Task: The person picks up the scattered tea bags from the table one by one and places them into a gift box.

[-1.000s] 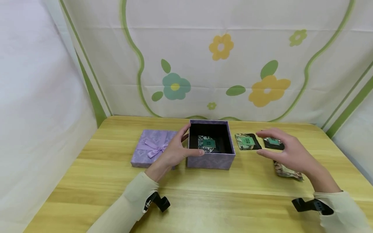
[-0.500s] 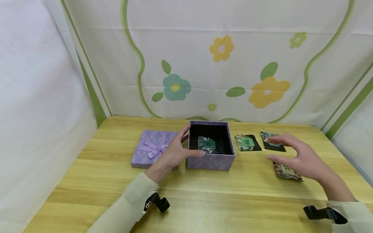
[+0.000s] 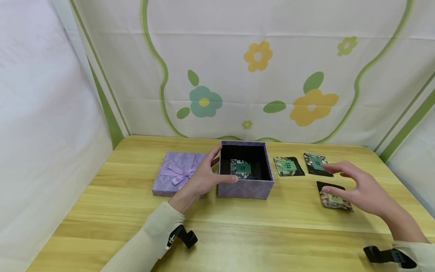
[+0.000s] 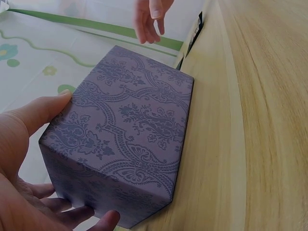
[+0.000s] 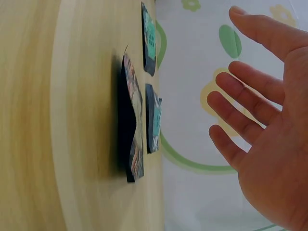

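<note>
A purple patterned gift box [image 3: 246, 189] stands uncovered on the table, its inside black, with a green-labelled sachet [image 3: 240, 168] lying in it. My left hand [image 3: 203, 176] holds the box at its near left corner, thumb on the front rim and fingers along the left side. In the right wrist view my right hand [image 5: 274, 115] has its fingers spread and nothing in them. It hovers over a brown-patterned sachet [image 3: 335, 200] on the right. Behind that lie two more sachets, a green one [image 3: 286, 166] near the box and a dark one [image 3: 314, 164] farther right.
The purple lid [image 3: 175, 169] with a ribbon bow lies left of the box, partly hidden behind my left hand. A flowered white cloth [image 3: 238, 83] hangs along the table's back edge. Wooden tabletop [image 3: 238, 230] stretches in front of the box.
My right hand has moved right and toward me, from beside the green sachet to over the brown-patterned one, uncovering the dark sachet. The left hand and box have stayed in place.
</note>
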Motion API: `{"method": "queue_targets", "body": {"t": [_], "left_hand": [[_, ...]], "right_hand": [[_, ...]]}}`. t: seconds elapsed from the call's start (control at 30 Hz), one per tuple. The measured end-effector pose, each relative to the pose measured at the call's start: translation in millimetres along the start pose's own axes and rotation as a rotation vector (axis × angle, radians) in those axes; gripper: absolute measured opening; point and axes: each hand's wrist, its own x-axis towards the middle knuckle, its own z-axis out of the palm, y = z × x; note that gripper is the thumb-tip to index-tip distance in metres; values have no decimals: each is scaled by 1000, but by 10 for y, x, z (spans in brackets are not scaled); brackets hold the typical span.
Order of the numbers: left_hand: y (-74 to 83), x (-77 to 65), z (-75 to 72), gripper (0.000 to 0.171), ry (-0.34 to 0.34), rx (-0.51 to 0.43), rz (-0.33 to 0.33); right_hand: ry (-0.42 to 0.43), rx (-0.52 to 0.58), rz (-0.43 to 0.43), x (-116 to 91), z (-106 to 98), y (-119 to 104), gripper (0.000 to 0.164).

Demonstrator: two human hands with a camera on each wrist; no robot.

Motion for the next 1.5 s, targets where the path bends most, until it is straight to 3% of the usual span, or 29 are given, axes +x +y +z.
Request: {"method": "queue_targets", "body": {"t": [0.4,0.93,1.2,1.5], "left_hand": [[-9,4,0,115,1,2,0],[-4,4,-5,115,-4,5,5],[10,1,15,116,-11,-2,-10],[-2,-2,3,114,-2,-3,-5]], "right_hand": [[-71,-30,9,-93,-47,195,64],[-204,-105,118,-172,-46,460,78],[-255,-130,107,-242,15,573,90],[-298,-74,91,-192,9,616,97]]}}
